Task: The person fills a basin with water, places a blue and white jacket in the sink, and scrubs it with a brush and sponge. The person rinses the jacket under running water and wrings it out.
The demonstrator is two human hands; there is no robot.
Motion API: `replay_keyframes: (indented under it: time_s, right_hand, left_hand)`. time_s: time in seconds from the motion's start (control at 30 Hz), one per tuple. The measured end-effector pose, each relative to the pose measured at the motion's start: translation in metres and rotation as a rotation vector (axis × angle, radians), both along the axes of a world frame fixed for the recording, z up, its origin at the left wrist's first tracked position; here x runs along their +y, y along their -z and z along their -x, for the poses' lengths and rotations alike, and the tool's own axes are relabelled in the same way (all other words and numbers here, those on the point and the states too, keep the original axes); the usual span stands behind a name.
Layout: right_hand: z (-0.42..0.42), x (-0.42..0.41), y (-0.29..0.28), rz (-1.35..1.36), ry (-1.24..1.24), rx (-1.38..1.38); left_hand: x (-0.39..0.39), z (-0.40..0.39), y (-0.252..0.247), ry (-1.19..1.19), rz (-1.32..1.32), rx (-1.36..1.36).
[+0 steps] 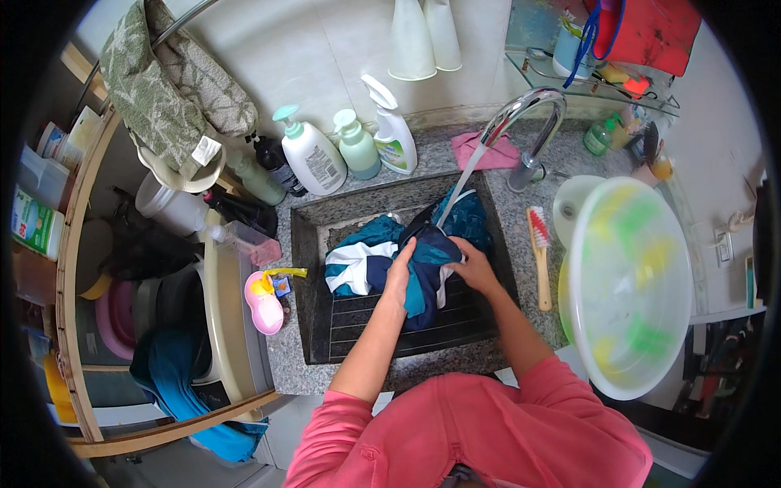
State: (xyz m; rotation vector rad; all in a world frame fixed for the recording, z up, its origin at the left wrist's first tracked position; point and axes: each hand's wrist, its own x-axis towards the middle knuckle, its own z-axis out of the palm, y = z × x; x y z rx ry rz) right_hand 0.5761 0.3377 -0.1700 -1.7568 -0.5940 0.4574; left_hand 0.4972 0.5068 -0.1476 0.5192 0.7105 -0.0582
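Note:
A wet teal, navy and white garment (366,265) lies bunched in the dark stone sink (311,329). My left hand (401,274) grips its middle, with the thumb on top. On the other side, my right hand (473,265) holds a raised fold of the same cloth near a white edge. Water runs from the chrome faucet (549,100) onto the fabric between my hands. Right of the sink, a wooden scrub brush (540,262) with red and white bristles lies on the granite counter. A pink soap dish (265,308) stands at the sink's left edge.
Pump bottles (314,158) and a spray bottle (395,137) stand behind the sink. A pink cloth (488,152) lies by the faucet base. At the right, a large plastic basin (634,287) leans on its side. A wooden-framed rack (67,274) and a green towel (158,91) are at the left.

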Motion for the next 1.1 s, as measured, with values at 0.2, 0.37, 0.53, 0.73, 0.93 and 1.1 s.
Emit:
replay_keyframes:
  time_s: [0.2, 0.37, 0.53, 0.73, 0.93, 1.1]
  right_hand:
    - [-0.072, 0.017, -0.052, 0.053, 0.010, -0.419]
    - [-0.073, 0.051, -0.064, -0.102, 0.208, -0.458]
    - [-0.050, 0.045, 0.027, 0.095, 0.148, -0.068]
    - [-0.084, 0.057, -0.067, 0.000, 0.282, -0.191]
    - [-0.086, 0.076, -0.083, 0.081, -0.048, -0.020]
    - [-0.091, 0.067, -0.108, -0.041, -0.296, 0.023]
  left_hand:
    - [0.059, 0.015, -0.052, -0.189, -0.382, -0.139]
    - [0.096, 0.032, -0.091, -0.454, -0.540, -0.240]
    - [0.098, 0.049, -0.055, -0.329, -1.107, 0.083]
    - [0.098, 0.086, -0.022, 0.111, -1.411, 0.324]
    - [0.046, 0.017, -0.077, 0.150, -1.960, -0.213]
    - [0.035, -0.058, -0.060, 0.236, -1.666, -0.159]
